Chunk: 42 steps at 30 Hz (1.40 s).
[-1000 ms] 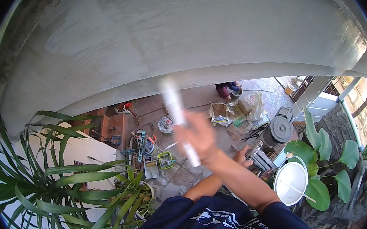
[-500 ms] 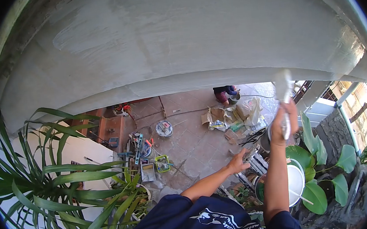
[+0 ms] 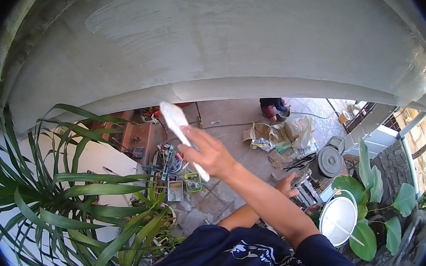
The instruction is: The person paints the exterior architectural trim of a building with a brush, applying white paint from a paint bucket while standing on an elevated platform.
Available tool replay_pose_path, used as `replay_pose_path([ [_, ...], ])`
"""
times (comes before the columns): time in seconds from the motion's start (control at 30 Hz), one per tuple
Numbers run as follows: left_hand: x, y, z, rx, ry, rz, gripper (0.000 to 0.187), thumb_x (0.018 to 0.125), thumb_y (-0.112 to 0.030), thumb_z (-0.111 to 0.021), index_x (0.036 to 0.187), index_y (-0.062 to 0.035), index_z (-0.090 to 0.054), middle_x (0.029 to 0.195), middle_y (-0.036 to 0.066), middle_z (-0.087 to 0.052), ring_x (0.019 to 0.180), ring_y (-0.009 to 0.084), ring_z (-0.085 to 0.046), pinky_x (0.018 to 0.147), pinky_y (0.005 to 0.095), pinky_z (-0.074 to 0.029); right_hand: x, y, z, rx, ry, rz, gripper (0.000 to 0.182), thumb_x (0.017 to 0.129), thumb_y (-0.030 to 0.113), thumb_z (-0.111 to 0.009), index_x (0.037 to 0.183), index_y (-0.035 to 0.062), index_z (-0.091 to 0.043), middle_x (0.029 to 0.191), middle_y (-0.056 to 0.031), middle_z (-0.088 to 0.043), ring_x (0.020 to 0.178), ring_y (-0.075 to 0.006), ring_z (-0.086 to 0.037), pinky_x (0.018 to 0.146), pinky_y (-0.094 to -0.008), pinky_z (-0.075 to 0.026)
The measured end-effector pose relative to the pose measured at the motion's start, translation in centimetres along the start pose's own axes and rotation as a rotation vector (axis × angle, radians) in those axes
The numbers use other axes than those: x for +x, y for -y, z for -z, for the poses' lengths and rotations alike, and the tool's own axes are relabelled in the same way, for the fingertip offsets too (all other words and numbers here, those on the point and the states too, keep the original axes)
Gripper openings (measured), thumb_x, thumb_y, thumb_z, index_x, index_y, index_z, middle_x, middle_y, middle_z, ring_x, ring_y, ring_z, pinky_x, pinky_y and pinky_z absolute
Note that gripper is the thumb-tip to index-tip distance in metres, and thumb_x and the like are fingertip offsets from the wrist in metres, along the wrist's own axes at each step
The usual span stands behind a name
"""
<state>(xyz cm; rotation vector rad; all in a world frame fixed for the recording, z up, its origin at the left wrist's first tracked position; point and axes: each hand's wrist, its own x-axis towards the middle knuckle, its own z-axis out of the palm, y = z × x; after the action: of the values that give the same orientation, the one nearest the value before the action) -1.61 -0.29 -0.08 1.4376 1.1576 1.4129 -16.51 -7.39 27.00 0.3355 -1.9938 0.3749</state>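
My right hand [image 3: 207,154] is closed round the handle of a white-coated brush [image 3: 174,117], its broad head pointing up just below the lower edge of a grey plastered surface [image 3: 214,40]. Lower down, my left hand [image 3: 286,185] rests at the top of a ladder [image 3: 306,189], its fingers closed on it and partly hidden behind my right arm. Beside the ladder sits a bucket of white liquid [image 3: 338,217] with a stick standing in it.
Far below, a co-worker [image 3: 270,108] crouches by a small bucket. Torn sacks [image 3: 300,132], a dark lidded bin [image 3: 327,162], a green tray [image 3: 193,182] and tools lie on the tiled floor [image 3: 230,149]. Long-leaved plants [image 3: 91,203] fill the left; broad leaves [image 3: 368,169] stand right.
My right hand has swung from the right side across to the left with the brush. My left hand stays at the ladder. The view has shifted slightly.
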Motion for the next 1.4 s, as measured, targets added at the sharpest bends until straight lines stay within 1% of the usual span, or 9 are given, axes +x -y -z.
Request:
replay_pose_path([
  [0.1,0.0,1.5,0.1,-0.314,0.093,0.255,0.059,0.073,-0.019,-0.071,0.124,-0.0021,-0.047,0.115,0.016,-0.06,0.108,0.0219,-0.056,0.096,0.0386,-0.042,-2.2,-3.7,3.9,-0.033,-0.068,-0.066,0.028,0.067,0.004,-0.073,0.095,0.0029,-0.07,0.117,-0.0249,-0.063,0.106,-0.038,-0.065,0.088,-0.0403,-0.056],
  [0.27,0.3,4.0,-1.2,0.111,-0.004,-0.022,0.069,0.07,-0.028,-0.078,0.128,-0.003,-0.048,0.111,0.019,-0.063,0.105,0.0348,-0.062,0.094,0.0425,-0.047,-10.6,-5.5,15.1,-0.475,-0.391,-0.421,0.013,0.079,0.0,-0.067,0.092,0.0006,-0.07,0.107,-0.0255,-0.067,0.096,-0.0363,-0.068,0.087,-0.043,-0.054],
  [0.3,0.1,-0.9,0.5,0.12,0.066,0.22,0.073,0.066,-0.022,-0.075,0.128,-0.0015,-0.044,0.114,0.025,-0.061,0.111,0.0417,-0.058,0.095,0.0446,-0.046,-12.0,-5.9,17.5,-0.671,-0.45,-0.463,0.011,0.085,-0.002,-0.064,0.096,-0.0028,-0.066,0.111,-0.0241,-0.066,0.096,-0.0333,-0.067,0.085,-0.0399,-0.054],
  [0.4,-0.3,-0.2,0.3,0.144,0.008,0.078,0.065,0.069,-0.019,-0.071,0.126,-0.0004,-0.044,0.113,0.024,-0.061,0.104,0.0377,-0.061,0.092,0.0432,-0.047,-12.1,-6.4,22.7,-0.844,-0.729,-0.605,0.012,0.086,-0.002,-0.063,0.099,-0.0039,-0.064,0.106,-0.0199,-0.066,0.096,-0.0271,-0.064,0.087,-0.0373,-0.051],
  [0.5,-0.2,-0.4,0.3,0.122,0.046,0.168,0.07,0.067,-0.022,-0.074,0.128,-0.0027,-0.045,0.117,0.023,-0.059,0.111,0.0371,-0.059,0.096,0.0433,-0.046,-9.9,-7.1,21.6,-0.845,-0.604,-0.563,0.011,0.085,-0.001,-0.064,0.097,-0.0036,-0.065,0.103,-0.0204,-0.066,0.096,-0.0298,-0.064,0.088,-0.039,-0.05],
  [0.63,0.4,-0.4,-0.7,-0.006,-0.092,-0.083,0.069,0.069,-0.022,-0.073,0.128,-0.0003,-0.044,0.117,0.022,-0.059,0.108,0.0309,-0.059,0.095,0.0417,-0.045,-4.4,-3.0,9.5,-0.563,-0.458,-0.373,0.011,0.081,0.0,-0.067,0.092,-0.0009,-0.069,0.103,-0.0249,-0.065,0.094,-0.0366,-0.065,0.081,-0.0431,-0.053],
  [0.87,-0.2,-0.1,0.6,0.028,0.073,0.073,0.07,0.073,-0.021,-0.072,0.132,0.0,-0.041,0.119,0.022,-0.06,0.111,0.0344,-0.059,0.098,0.0426,-0.044,3.6,1.3,-0.5,0.118,-0.072,0.016,0.029,0.067,0.004,-0.072,0.097,0.0028,-0.068,0.116,-0.0263,-0.061,0.103,-0.039,-0.064,0.085,-0.0404,-0.057],
  [1.27,-0.1,-1.0,0.2,0.154,0.025,0.124,0.069,0.07,-0.018,-0.071,0.13,-0.0003,-0.042,0.117,0.027,-0.061,0.113,0.0414,-0.059,0.096,0.0458,-0.046,-9.6,-6.2,22.4,-0.706,-0.686,-0.584,0.013,0.084,-0.005,-0.061,0.095,-0.002,-0.067,0.111,-0.0217,-0.066,0.101,-0.0305,-0.065,0.089,-0.0401,-0.051],
  [1.4,0.0,0.8,-0.2,0.185,0.045,0.071,0.074,0.073,-0.024,-0.073,0.133,-0.001,-0.038,0.12,0.027,-0.058,0.111,0.0425,-0.058,0.095,0.0448,-0.047,-8.9,-7.9,24.1,-0.886,-0.545,-0.465,0.015,0.082,-0.005,-0.063,0.095,-0.0008,-0.068,0.104,-0.0214,-0.066,0.099,-0.0323,-0.064,0.088,-0.042,-0.05],
])
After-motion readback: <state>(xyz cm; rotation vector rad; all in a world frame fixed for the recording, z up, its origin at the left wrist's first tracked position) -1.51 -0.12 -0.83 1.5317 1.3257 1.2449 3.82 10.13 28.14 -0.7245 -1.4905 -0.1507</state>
